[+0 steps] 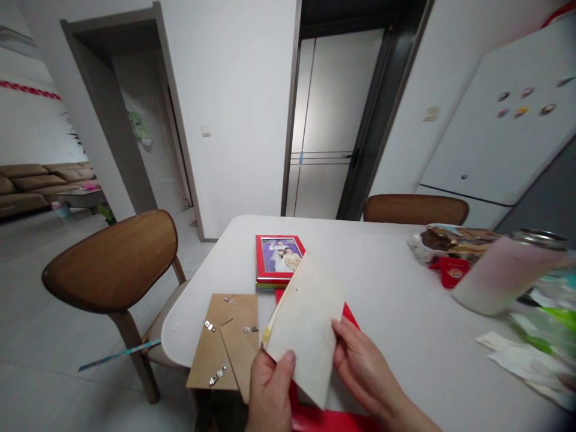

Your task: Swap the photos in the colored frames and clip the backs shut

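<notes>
Between my hands, tilted above the table, is an off-white sheet of paper or card [310,324]. A second layer with a yellowish spot shows along its left edge. My left hand [270,390] grips the lower left edge, thumb on top. My right hand [362,366] pinches the right edge. Below the sheet lies a red picture frame [342,422], mostly covered. To the left is a brown backing board [204,354] with metal clips and a stand flap, overhanging the table edge. Beyond the sheet, a red-framed photo [279,257] of people rests on something of similar size.
On the right of the white table [387,270] stand a pink-and-white tumbler [504,273], a packaged food bag [463,240], a red packet [453,272] and crumpled tissues [526,363]. Wooden chairs stand at the left [117,264] and far side [416,209].
</notes>
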Demonstrator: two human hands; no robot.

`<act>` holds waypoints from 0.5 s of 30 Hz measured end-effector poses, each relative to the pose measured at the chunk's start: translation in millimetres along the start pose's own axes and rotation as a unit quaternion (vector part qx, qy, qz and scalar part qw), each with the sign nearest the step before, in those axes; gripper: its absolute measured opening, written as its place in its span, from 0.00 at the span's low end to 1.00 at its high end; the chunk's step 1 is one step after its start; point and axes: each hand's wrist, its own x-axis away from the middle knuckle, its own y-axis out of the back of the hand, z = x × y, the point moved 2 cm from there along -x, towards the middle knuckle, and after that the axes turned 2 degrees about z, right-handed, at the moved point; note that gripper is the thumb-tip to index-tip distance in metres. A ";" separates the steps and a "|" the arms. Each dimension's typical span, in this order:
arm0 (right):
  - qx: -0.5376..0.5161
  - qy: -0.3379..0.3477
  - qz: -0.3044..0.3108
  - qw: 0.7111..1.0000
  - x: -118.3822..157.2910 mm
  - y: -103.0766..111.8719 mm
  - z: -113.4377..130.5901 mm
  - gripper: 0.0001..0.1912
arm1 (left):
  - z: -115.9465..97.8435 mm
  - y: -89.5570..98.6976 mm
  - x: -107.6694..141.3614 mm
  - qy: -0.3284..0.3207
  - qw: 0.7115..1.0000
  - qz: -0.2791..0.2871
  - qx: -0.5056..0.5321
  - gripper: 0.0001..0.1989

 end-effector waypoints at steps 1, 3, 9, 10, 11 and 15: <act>0.020 -0.004 -0.009 1.000 -0.3 8.2 6.9 0.23 | 0.8 0.9 -1.3 0.005 1.000 0.009 0.002 0.29; 0.073 -0.035 -0.012 0.997 -1.2 24.1 19.5 0.25 | 1.3 6.9 -3.6 0.014 0.999 0.018 -0.034 0.33; 0.194 -0.087 0.002 0.977 -10.7 48.3 27.7 0.27 | 6.7 21.2 1.8 -0.011 0.941 0.095 -0.325 0.25; 0.204 -0.088 0.008 0.975 -13.1 47.9 25.8 0.27 | 8.3 20.8 3.5 -0.028 0.919 0.121 -0.374 0.25; 0.210 -0.087 0.013 0.974 -15.6 47.0 23.8 0.27 | 10.4 20.2 4.9 -0.047 0.897 0.147 -0.415 0.25; 0.236 -0.069 0.024 0.969 -24.8 44.7 18.2 0.26 | 22.3 22.6 5.6 -0.136 0.821 0.210 -0.513 0.27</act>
